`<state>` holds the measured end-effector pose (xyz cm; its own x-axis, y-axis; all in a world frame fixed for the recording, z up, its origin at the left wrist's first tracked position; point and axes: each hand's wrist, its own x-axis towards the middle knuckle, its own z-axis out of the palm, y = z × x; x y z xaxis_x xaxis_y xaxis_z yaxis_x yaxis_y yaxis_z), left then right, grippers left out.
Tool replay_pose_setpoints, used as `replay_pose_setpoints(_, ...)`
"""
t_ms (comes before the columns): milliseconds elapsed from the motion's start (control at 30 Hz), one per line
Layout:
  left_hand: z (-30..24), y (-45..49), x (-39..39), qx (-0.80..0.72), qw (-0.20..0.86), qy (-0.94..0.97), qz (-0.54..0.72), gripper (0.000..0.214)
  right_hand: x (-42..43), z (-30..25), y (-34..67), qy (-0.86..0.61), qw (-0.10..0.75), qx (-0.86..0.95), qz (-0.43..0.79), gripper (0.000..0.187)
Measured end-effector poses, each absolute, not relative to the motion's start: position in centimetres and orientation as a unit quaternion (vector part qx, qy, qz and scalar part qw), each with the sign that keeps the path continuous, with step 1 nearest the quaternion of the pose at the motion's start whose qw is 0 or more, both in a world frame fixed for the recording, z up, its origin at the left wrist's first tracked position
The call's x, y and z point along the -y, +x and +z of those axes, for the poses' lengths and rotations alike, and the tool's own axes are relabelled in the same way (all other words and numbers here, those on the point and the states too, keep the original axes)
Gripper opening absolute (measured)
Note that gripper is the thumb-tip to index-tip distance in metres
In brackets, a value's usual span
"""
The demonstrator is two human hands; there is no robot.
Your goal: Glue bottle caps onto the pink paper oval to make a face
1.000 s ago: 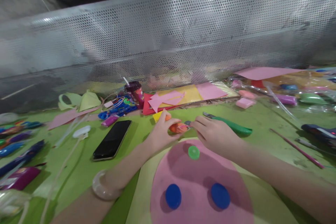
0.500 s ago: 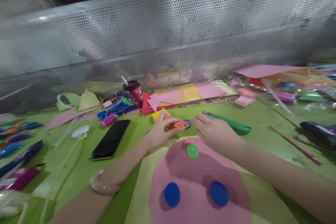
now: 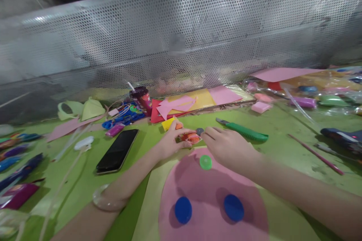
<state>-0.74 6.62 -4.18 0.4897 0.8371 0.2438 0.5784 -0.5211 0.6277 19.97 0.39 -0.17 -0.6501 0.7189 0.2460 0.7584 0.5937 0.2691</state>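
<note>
My left hand (image 3: 169,143), with a pale bracelet (image 3: 109,198) on its wrist, is closed around a small orange packet (image 3: 192,138) in clear wrapping. My right hand (image 3: 222,143) has its fingers pinched together at the packet's right end; its fingertips are partly hidden. Below the hands lies a pink rounded paper shape (image 3: 210,188) on a pale yellow sheet (image 3: 149,199). A green disc (image 3: 205,162) sits near the top of the pink shape, with two blue discs (image 3: 183,209) lower down. A green-handled cutter knife (image 3: 246,131) lies just beyond my right hand.
A black phone (image 3: 117,151) lies left of my left arm. Behind are a dark drink cup (image 3: 142,99) with a straw, blue-handled scissors (image 3: 113,123) and pink paper scraps (image 3: 181,102). A thin reddish stick (image 3: 315,154) and a dark glue gun (image 3: 342,137) are on the right.
The right hand has shifted slightly down and closer to the orange packet, baring more of the cutter knife and a small grey disc. The whole view has shifted slightly.
</note>
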Motion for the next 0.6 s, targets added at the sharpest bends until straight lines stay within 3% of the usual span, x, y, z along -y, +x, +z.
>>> replay_pose_setpoints(467, -4.9, -1.0, -6.6, -0.358, 0.124, 0.877, 0.297, 0.03, 0.8, 0.9, 19.0, -0.458, -0.01, 0.881, -0.116, 0.026)
replay_pose_setpoints(600, -4.9, -1.0, -6.5, -0.362, 0.116, 0.879, 0.287, 0.032, 0.3, 0.7, 19.1, -0.469, 0.042, 0.88, -0.059, 0.022)
